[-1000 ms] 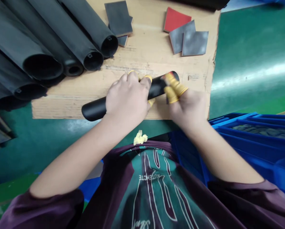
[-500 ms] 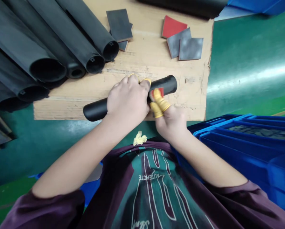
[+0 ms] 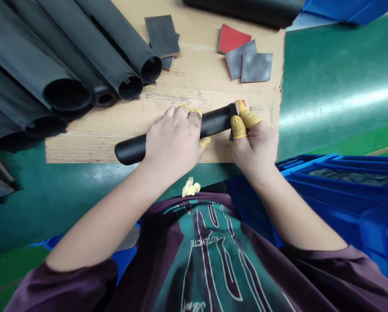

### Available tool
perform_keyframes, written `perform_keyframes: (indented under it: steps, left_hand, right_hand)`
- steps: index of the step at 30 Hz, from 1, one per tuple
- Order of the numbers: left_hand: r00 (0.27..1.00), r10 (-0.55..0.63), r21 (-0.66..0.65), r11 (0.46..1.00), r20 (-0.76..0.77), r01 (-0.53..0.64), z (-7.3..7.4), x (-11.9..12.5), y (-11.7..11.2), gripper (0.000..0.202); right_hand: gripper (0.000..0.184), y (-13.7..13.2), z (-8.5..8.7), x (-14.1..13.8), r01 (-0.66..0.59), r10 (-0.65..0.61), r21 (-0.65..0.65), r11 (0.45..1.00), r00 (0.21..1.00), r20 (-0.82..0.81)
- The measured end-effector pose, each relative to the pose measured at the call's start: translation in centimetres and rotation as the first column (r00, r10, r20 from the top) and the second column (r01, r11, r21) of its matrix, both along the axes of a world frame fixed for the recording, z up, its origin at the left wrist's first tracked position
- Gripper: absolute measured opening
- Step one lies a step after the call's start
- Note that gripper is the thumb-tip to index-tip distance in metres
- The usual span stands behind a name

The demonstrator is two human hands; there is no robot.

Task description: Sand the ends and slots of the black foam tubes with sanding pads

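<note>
A short black tube (image 3: 130, 149) is held lying across the front edge of a cardboard sheet (image 3: 194, 82), which is spread on the green surface (image 3: 327, 86). The left hand (image 3: 174, 138) is wrapped over the tube's middle, its fingers closed round it. At the tube's right end, the right hand (image 3: 257, 145) is set with its yellow-capped fingers (image 3: 237, 126) pinched together on a small red-backed pad (image 3: 242, 103), which is pressed against the rim. The pad is mostly hidden, so exactly how it meets the rim cannot be told. The rubbing is judged to be best done with the tube pinned firmly to the cardboard, so that it cannot roll, and with the pad laid flat to the rim under light, even pressure while the tube is turned a little at a time. Spare grey and red pads (image 3: 249, 65) lie farther back on the cardboard, larger black tubes (image 3: 67, 65) are stacked to the left, and a blue crate (image 3: 343, 182) stands at the right.
</note>
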State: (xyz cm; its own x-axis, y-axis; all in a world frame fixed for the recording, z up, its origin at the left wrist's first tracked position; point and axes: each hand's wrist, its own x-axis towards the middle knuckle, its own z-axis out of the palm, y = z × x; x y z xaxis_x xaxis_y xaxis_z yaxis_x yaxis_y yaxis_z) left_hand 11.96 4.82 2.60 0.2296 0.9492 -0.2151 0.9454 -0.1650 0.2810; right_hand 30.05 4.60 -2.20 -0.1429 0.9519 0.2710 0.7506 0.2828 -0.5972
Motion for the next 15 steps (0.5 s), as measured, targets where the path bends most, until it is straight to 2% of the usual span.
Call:
perform_keyframes:
  steps: [5,11,15]
  left_hand:
    - [1.000,0.024,-0.005,1.000,-0.007,-0.024,0.0,0.2,-0.2,0.036]
    - [0.999,0.036,0.029,0.999,0.017,-0.036,-0.1,0.4,-0.3,0.033]
    - [1.000,0.026,0.029,0.999,-0.002,-0.026,-0.1,0.6,-0.5,0.029]
  right_hand:
    - [0.044,-1.7,0.0,-0.8,-0.066,0.067,-0.027,0.997,0.997,0.039]
    - [0.042,-0.6,0.4,0.0,-0.029,0.030,-0.028,0.999,0.999,0.035]
    - [0.041,-0.6,0.7,-0.1,-0.079,0.082,-0.039,0.996,0.994,0.072]
